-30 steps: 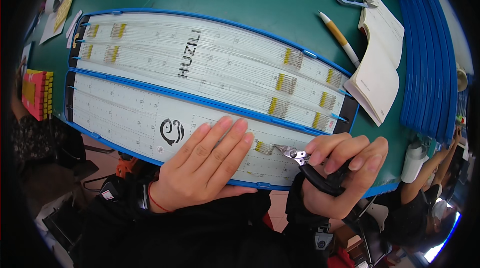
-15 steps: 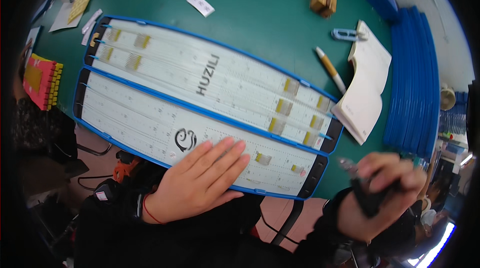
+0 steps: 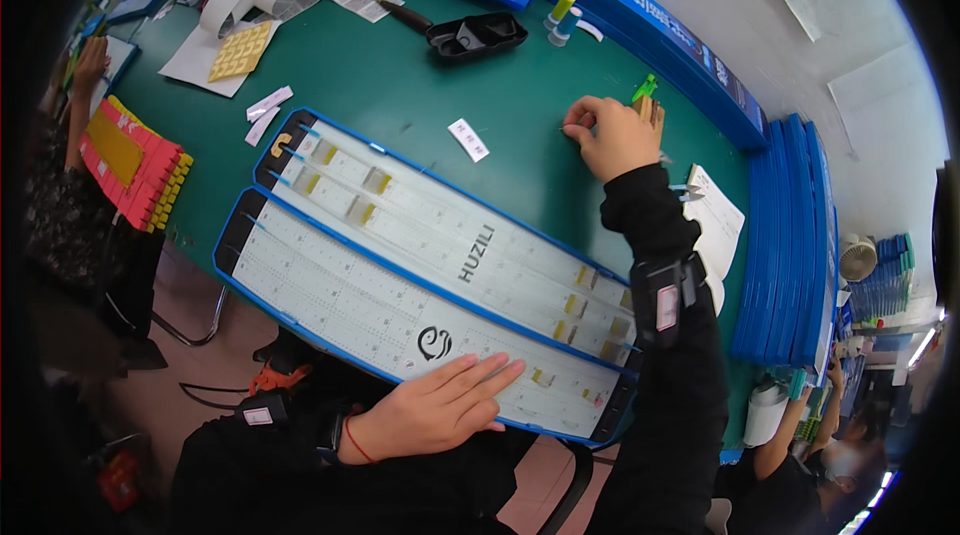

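An open blue-rimmed long case (image 3: 345, 285) lies slantwise in front of me. Its two white panels carry thin lines and small yellowish-clear tabs. My left hand (image 3: 435, 413) rests flat on the near panel, right of a black fish-like emblem, fingers stretched out. Reaching over the green table beyond the case's far right, my right hand (image 3: 618, 135) has thumb and forefinger pinched together. Whatever is between those fingertips is too small to make out. Just behind that hand stands a wooden block (image 3: 652, 113), partly hidden, with a green clip (image 3: 646, 87) at its top.
A small white label card (image 3: 468, 140) lies beyond the case. An open notebook (image 3: 722, 220) is partly behind my right forearm. Farther back are a black tray (image 3: 478, 35) and two thread spools (image 3: 562, 17). Blue cases (image 3: 780, 245) stand stacked at right. Another person's hand (image 3: 90, 63) shows at far left.
My right hand has moved from the case's near right corner out to the wooden block. The view has shifted, showing more of the table's far side. My left hand still lies on the near panel.
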`<act>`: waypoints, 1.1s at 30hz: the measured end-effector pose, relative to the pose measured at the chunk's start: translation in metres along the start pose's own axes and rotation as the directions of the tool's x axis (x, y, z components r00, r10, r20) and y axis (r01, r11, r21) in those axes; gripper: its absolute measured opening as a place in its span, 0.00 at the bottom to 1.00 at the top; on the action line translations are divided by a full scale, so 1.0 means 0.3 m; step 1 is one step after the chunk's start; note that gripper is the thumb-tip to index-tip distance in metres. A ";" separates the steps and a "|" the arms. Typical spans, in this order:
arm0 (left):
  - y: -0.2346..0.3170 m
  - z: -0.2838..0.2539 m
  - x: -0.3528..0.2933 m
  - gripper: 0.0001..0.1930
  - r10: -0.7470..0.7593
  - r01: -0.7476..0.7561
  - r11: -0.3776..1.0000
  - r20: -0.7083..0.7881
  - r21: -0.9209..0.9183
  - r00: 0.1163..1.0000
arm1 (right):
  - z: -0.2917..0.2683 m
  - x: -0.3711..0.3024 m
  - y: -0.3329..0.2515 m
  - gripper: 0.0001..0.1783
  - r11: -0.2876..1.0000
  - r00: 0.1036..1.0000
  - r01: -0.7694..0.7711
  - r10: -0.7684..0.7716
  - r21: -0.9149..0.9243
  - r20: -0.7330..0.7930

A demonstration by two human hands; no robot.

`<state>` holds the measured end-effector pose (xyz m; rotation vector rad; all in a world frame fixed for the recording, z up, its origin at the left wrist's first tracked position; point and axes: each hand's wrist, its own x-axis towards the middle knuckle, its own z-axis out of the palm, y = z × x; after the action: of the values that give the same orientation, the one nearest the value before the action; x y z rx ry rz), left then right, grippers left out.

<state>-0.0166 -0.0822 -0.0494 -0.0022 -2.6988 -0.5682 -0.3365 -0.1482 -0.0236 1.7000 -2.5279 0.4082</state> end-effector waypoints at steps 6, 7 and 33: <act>-0.011 -0.043 -0.001 0.15 -0.030 0.031 0.999 0.068 -0.018 0.997 | -0.071 -0.097 0.039 0.05 0.994 0.995 0.099 -0.098 -0.039 0.033; -0.014 -0.036 -0.009 0.18 -0.040 0.041 0.999 0.029 -0.034 0.999 | -0.117 -0.142 0.043 0.04 0.991 0.994 0.110 -0.108 0.080 -0.025; 0.100 0.044 0.099 0.36 -0.112 0.073 0.987 0.282 0.145 0.953 | -0.276 -0.869 -0.171 0.09 0.761 0.921 -0.188 0.356 0.621 -0.156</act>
<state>-0.0466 -0.0517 -0.0381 0.0846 -3.0323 -0.4421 -0.1962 0.0893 0.0126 1.2539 -2.5929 1.4929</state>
